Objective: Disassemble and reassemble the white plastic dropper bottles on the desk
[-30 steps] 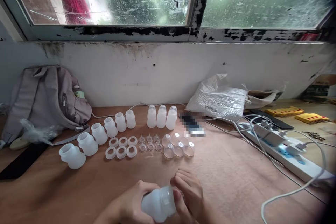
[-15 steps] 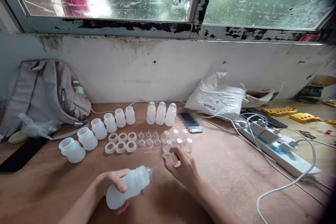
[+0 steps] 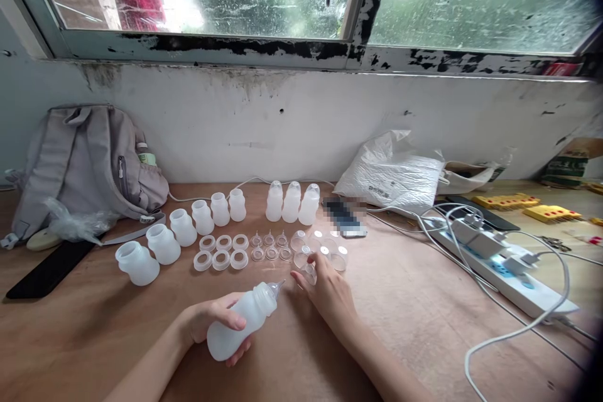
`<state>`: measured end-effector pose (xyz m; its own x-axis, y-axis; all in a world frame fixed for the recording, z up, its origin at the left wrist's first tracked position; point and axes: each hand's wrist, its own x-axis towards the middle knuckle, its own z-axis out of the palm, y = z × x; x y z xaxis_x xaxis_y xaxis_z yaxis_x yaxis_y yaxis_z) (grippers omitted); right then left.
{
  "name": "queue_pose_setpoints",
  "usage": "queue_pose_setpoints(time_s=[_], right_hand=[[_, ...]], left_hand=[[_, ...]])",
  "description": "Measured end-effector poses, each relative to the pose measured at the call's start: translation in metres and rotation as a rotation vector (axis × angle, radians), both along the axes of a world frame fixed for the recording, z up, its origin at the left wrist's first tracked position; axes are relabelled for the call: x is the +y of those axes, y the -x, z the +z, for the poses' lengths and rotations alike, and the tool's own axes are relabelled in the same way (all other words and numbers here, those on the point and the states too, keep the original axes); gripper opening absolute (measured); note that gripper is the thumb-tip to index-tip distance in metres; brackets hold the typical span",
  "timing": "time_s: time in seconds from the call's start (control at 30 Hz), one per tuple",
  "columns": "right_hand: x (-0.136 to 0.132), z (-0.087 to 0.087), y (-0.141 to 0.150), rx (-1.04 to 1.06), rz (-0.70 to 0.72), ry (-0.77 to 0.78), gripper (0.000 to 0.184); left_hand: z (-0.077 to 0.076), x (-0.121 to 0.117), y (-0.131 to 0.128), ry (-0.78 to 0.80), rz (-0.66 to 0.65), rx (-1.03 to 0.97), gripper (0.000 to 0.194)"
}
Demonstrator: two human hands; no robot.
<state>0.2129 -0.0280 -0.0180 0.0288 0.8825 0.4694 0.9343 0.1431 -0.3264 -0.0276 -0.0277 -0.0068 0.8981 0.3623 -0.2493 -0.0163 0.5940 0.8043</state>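
My left hand (image 3: 221,325) is closed round a frosted white baby bottle (image 3: 238,330), tilted with its top up to the right. A clear pointed teat (image 3: 274,289) and ring sit on the bottle's mouth. Fingers and thumb of my right hand (image 3: 328,289) are closed on a clear dome cap (image 3: 309,274), partly hidden by the fingers, low over the table. Just beyond it lie several more clear caps (image 3: 338,257). To their left are rows of clear teats (image 3: 271,253) and white screw rings (image 3: 221,260).
Several open bottles (image 3: 138,264) stand in a slanting line at left; three capped bottles (image 3: 292,204) stand at the back. A phone (image 3: 346,220), silver bag (image 3: 391,169), power strip (image 3: 499,270) with loose white cables, and grey backpack (image 3: 89,169) surround the work area.
My right hand has moved the clear cap slightly away from me, towards the other caps. My left hand has shifted the bottle a little right and up.
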Motion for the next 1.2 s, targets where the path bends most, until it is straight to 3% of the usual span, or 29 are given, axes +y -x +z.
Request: queue_pose_setpoints(time_s=[0.07,0.17,0.27,0.37,0.43,0.53,0.67,0.87,1.03,1.2], right_hand=[[-0.005,0.004,0.002,0.081,0.021,-0.052,0.026],[-0.019,0.013,0.011,0.318,0.198,-0.078,0.019],[-0.034,0.020,0.028,0.602,0.428,0.119,0.020],[-0.041,0.021,0.044,0.828,0.549,0.362,0.025],[-0.041,0.019,0.050,0.898,0.536,0.405,0.027],[-0.040,0.018,0.051,0.906,0.437,0.336,0.029],[-0.041,0.023,0.048,1.012,0.413,0.307,0.032],[-0.047,0.033,0.048,1.169,0.492,0.399,0.035],[-0.049,0.025,0.049,1.287,0.548,0.509,0.034],[-0.048,0.033,0.049,1.353,0.723,0.560,0.033]], left_hand=[[0.002,0.000,0.000,0.000,0.004,0.005,0.047],[0.002,-0.001,-0.001,-0.005,-0.005,0.020,0.050],[0.003,-0.002,-0.003,-0.027,-0.010,0.058,0.050],[0.005,-0.006,-0.009,-0.074,-0.005,0.120,0.043],[0.007,-0.011,-0.016,-0.117,0.022,0.162,0.038],[0.010,-0.022,-0.030,-0.138,0.080,0.208,0.040],[0.012,-0.036,-0.046,-0.033,0.133,0.150,0.042],[0.011,-0.039,-0.046,0.092,0.051,0.025,0.019],[0.005,-0.033,-0.041,0.193,0.004,-0.065,0.034],[-0.012,-0.035,-0.041,0.464,-0.217,-0.382,0.040]])
